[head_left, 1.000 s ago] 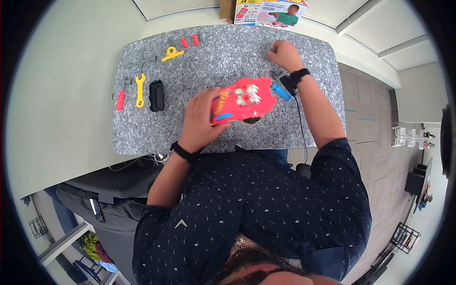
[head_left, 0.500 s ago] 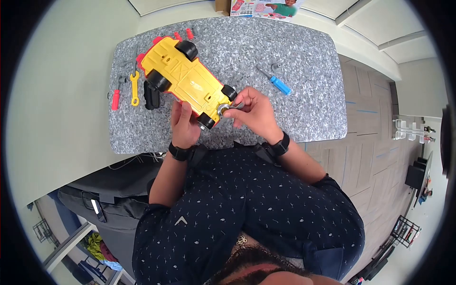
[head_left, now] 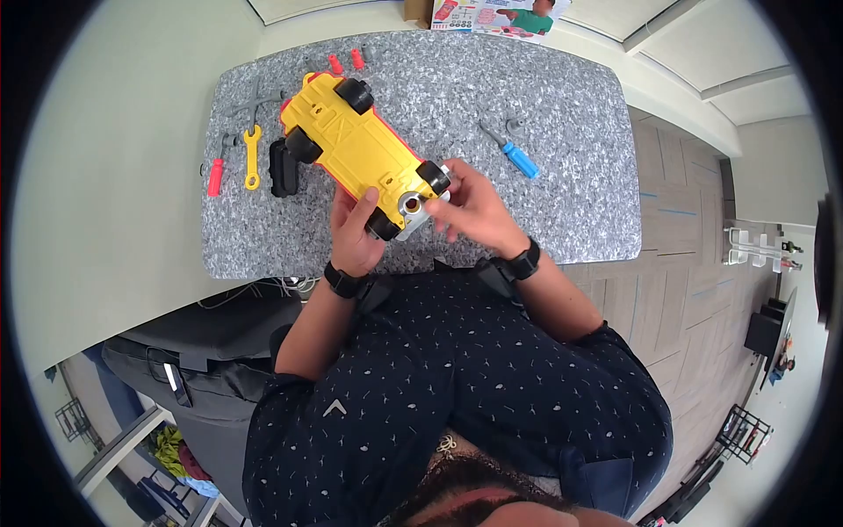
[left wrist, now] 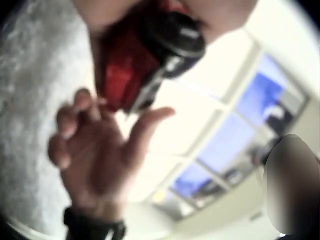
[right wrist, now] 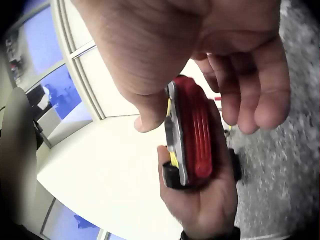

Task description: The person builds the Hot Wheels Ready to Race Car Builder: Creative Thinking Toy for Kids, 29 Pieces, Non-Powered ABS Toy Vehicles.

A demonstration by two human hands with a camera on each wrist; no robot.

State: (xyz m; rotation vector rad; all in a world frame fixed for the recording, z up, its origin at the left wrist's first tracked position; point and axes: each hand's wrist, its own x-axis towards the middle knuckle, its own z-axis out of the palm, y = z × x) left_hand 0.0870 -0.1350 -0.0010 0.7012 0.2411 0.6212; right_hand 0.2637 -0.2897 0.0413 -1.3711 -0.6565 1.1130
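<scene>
Upside down over the table, a red toy car shows its yellow underside and black wheels in the head view. My left hand grips its near end from below, thumb up beside a wheel. A grey bumper piece with a round ring sits against that end. At the same end, my right hand has its thumb near the ring. In the right wrist view its fingers are loosely bent and apart from the red body. The left wrist view shows the right palm open.
Left on the speckled table lie a yellow wrench, a red screwdriver, a grey cross-shaped tool and a black part. A blue screwdriver lies right. Small red pieces and a printed box are behind.
The car was first upright in my left hand, then turned underside up. My right hand brought the grey piece from the table's right to the car's near end and has since loosened its pinch.
</scene>
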